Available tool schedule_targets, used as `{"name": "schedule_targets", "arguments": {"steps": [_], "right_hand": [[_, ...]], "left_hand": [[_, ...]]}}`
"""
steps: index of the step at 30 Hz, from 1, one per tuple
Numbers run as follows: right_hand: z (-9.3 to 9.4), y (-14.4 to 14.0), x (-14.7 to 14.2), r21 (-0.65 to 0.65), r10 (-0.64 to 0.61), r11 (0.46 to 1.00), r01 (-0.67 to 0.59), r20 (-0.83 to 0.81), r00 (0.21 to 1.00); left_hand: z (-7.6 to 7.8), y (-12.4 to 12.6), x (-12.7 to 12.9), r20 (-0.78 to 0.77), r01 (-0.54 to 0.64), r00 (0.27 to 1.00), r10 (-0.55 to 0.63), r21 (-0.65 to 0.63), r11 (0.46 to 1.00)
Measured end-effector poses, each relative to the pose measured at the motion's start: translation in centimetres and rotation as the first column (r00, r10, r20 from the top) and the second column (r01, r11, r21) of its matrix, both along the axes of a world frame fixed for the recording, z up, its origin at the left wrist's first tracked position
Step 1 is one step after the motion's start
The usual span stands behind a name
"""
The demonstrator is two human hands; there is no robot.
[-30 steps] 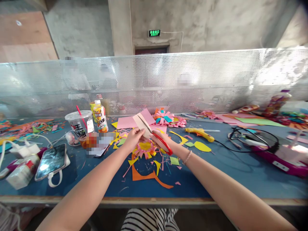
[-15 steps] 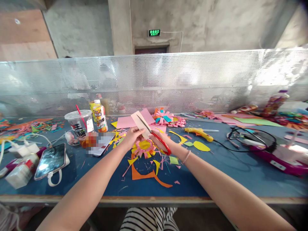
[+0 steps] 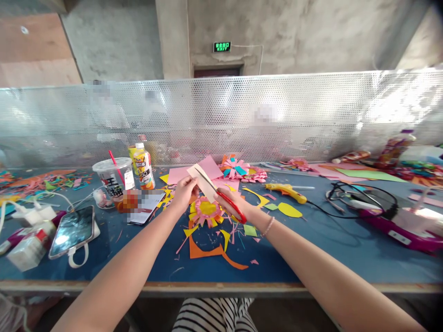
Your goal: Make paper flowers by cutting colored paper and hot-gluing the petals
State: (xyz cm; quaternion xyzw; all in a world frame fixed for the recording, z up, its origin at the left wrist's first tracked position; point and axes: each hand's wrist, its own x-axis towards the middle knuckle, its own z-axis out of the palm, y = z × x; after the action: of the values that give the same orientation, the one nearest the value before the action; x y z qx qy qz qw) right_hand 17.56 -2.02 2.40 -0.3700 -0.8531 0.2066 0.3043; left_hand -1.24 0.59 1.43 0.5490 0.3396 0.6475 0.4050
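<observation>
L hand (image 3: pixel 185 191) pinches pale paper strip (image 3: pixel 202 182), grip closed on its near-left edge; hand + strip shifted left vs 0.5 s ago. R hand (image 3: pixel 231 202) wrapped round red scissors (image 3: pixel 224 198), blades into strip, held above tabletop (image 3: pixel 311 244). Paper flower (image 3: pixel 206 210) now more exposed below, between hands. Glue gun (image 3: pixel 285 190) to right, unmoved.

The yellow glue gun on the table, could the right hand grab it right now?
Probably not straight away: the right hand is shut on the red scissors, cutting paper. The glue gun lies just beyond it with open table between, so nothing blocks the way.
</observation>
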Motion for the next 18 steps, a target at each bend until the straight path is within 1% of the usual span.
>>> {"name": "schedule_targets", "arguments": {"steps": [5,8,10,13,16,18], "right_hand": [[0.05,-0.51,0.11,-0.146,0.047,0.987,-0.061,-0.096,0.994],[0.12,-0.67,0.14,-0.223,0.065,0.97,-0.096,-0.143,0.988],[0.21,-0.71,0.06,-0.246,0.054,0.965,-0.089,-0.146,0.988],[0.4,-0.66,-0.27,-0.211,0.006,0.977,-0.029,-0.11,0.994],[0.55,-0.54,-0.67,-0.111,-0.036,0.993,0.028,-0.074,0.997],[0.57,-0.45,-0.85,-0.068,-0.056,0.996,0.053,-0.051,0.997]], "left_hand": [[-0.02,-0.5,0.42,-0.03,0.091,0.995,-0.09,0.003,0.996],[-0.14,-0.64,0.62,-0.05,0.111,0.993,-0.111,-0.014,0.994],[-0.2,-0.67,0.68,-0.051,0.112,0.992,-0.112,-0.014,0.994],[-0.2,-0.68,0.7,-0.049,0.111,0.993,-0.111,-0.011,0.994],[-0.12,-0.72,0.7,-0.038,0.119,0.992,-0.119,-0.011,0.993],[-0.07,-0.76,0.71,-0.029,0.127,0.991,-0.128,-0.011,0.992]]}}
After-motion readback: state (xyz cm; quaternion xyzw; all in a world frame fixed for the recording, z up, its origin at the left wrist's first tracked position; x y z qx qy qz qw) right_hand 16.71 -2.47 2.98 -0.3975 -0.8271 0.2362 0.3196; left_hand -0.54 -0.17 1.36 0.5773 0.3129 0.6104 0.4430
